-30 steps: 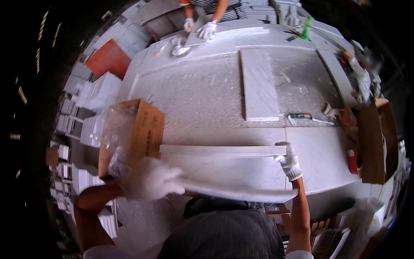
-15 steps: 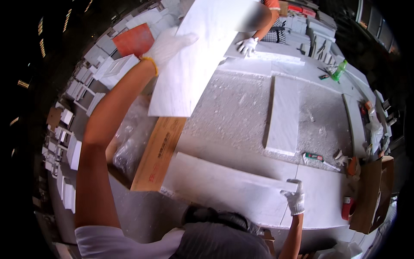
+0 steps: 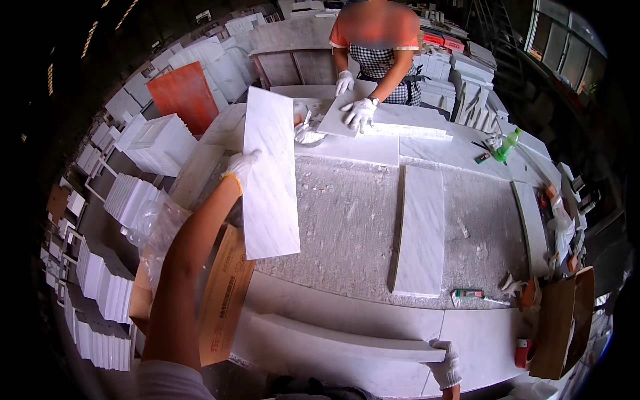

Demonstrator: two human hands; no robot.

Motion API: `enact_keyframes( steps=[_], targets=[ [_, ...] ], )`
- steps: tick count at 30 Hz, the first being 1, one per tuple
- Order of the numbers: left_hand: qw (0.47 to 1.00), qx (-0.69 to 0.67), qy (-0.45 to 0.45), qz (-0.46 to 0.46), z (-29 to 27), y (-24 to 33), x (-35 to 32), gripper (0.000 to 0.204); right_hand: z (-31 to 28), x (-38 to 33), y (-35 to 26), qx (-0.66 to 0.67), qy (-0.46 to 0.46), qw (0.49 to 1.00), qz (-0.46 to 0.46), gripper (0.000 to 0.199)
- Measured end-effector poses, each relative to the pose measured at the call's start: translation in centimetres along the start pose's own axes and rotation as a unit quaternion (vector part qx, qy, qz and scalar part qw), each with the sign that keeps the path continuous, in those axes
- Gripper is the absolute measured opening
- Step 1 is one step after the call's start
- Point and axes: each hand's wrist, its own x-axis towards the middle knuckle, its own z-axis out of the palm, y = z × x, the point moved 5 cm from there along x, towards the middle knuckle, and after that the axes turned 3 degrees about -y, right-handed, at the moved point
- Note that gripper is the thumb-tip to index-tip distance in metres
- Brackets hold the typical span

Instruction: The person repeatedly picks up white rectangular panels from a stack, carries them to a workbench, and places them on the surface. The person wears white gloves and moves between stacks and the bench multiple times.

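The left hand point(image 3: 244, 167) is closed on the left edge of the slab point(image 3: 272, 193), raised near the left edge of the table point(image 3: 347, 220); with one hand only, it could swing and chip a corner. The right hand point(image 3: 445, 368) grips the right end of the strip point(image 3: 347, 342) along the near edge; divided attention may let this slip.

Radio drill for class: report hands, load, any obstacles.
Left hand grips white rectangular stone slab. Right hand holds long white stone strip. Brown cardboard box near left forearm.
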Motion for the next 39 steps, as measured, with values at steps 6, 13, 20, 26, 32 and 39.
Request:
enact_keyframes(
  steps=[6,13,20,26,32,39],
  targets=[
    [0.985,0.058,0.029,-0.162,-1.3,-11.9,9.6,0.061,0.0,0.5,-1.9,-0.038,-0.015,0.999,-0.026,0.054],
    [0.98,-0.073,-0.009,-0.182,-1.2,-18.1,13.8,0.068,0.7,0.5,-1.6,0.304,-0.074,0.937,0.153,0.083],
    [0.954,0.071,0.049,-0.287,3.2,-9.1,7.4,0.069,1.0,1.2,-3.3,0.333,-0.081,0.931,0.127,0.082],
    [0.962,0.076,0.089,-0.248,2.6,-15.5,11.7,0.075,1.2,2.0,-3.8,0.419,-0.094,0.899,0.088,0.082],
    [0.966,-0.006,0.081,-0.243,2.9,-19.8,13.1,0.077,1.4,2.1,-4.4,0.314,-0.067,0.94,0.113,0.088],
    [0.933,0.262,0.117,-0.219,2.3,-17.0,11.4,0.076,1.6,2.2,-4.7,0.292,-0.053,0.946,0.129,0.089]
  ],
)
